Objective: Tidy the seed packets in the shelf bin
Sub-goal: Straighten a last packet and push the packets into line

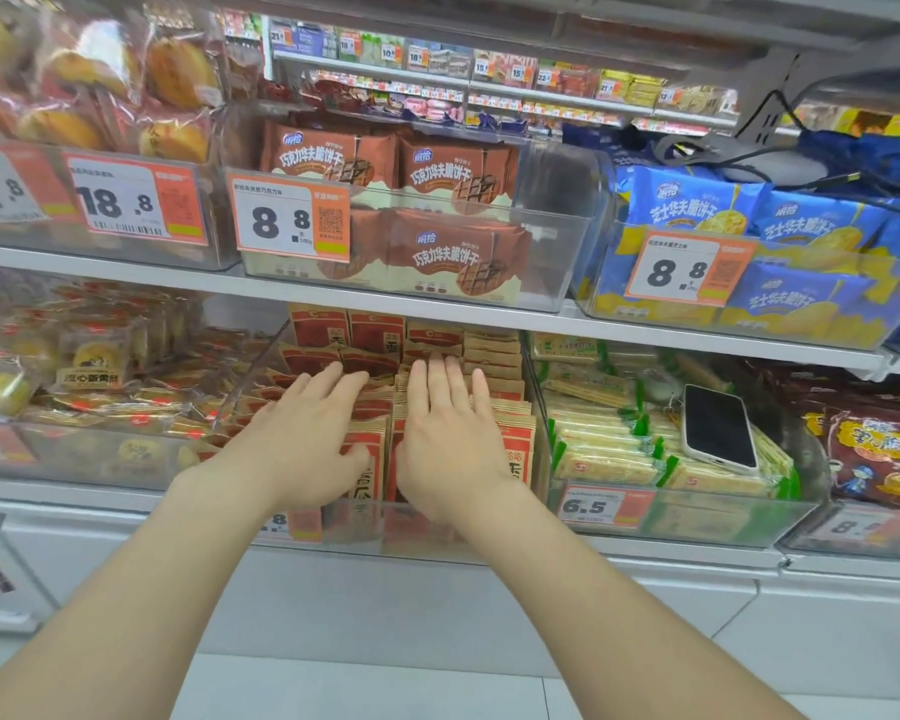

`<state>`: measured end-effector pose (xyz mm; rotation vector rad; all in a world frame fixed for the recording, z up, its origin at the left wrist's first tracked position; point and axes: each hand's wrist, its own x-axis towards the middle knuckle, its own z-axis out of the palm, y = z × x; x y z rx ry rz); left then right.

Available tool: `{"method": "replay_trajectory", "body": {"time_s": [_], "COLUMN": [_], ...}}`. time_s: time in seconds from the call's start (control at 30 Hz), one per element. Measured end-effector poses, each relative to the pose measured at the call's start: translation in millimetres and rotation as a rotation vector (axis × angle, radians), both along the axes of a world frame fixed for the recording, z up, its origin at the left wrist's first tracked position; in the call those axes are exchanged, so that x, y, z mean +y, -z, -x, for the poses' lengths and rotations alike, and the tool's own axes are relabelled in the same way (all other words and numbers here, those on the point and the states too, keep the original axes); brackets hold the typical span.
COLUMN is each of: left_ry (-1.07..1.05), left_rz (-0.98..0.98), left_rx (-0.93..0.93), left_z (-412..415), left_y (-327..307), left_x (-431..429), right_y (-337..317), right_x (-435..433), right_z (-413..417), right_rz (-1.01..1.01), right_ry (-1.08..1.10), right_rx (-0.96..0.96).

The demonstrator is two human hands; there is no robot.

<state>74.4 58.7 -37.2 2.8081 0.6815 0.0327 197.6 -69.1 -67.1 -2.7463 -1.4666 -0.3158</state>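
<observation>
A clear plastic shelf bin (539, 459) on the lower shelf holds several rows of red-and-tan seed packets (494, 350) standing upright. My left hand (302, 439) lies flat on the tops of the left rows, fingers straight and pointing into the bin, thumb low near a front packet. Beside it, my right hand (450, 433) rests palm down on the middle rows with its fingers spread and straight. Neither hand grips a packet. The front packets are partly hidden behind both hands.
A phone (718, 426) lies on green-and-yellow packets in the bin to the right. Left of the seed bin stands a bin of yellow pastry packs (94, 376). The shelf above (437, 309) carries brown and blue biscuit bins close over my fingers.
</observation>
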Motion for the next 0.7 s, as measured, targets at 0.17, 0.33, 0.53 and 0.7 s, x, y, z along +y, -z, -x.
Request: {"method": "replay_trajectory", "body": {"time_s": [0.17, 0.33, 0.53, 0.7], "left_ry": [0.008, 0.022, 0.046, 0.07], "left_rz": [0.021, 0.004, 0.018, 0.043], "left_rx": [-0.023, -0.02, 0.013, 0.007], "left_z": [0, -2, -4, -3], "left_y": [3, 5, 10, 12], "left_x": [0, 1, 5, 9], "right_y": [3, 3, -7, -19], "right_x": [14, 23, 29, 35], "right_z": [-23, -36, -49, -67], "right_rz": [-0.071, -0.144, -0.129, -0.045], "right_ry": [0.015, 0.056, 0.081, 0.108], "right_rx": [0.03, 0.103, 0.182, 0.296]}}
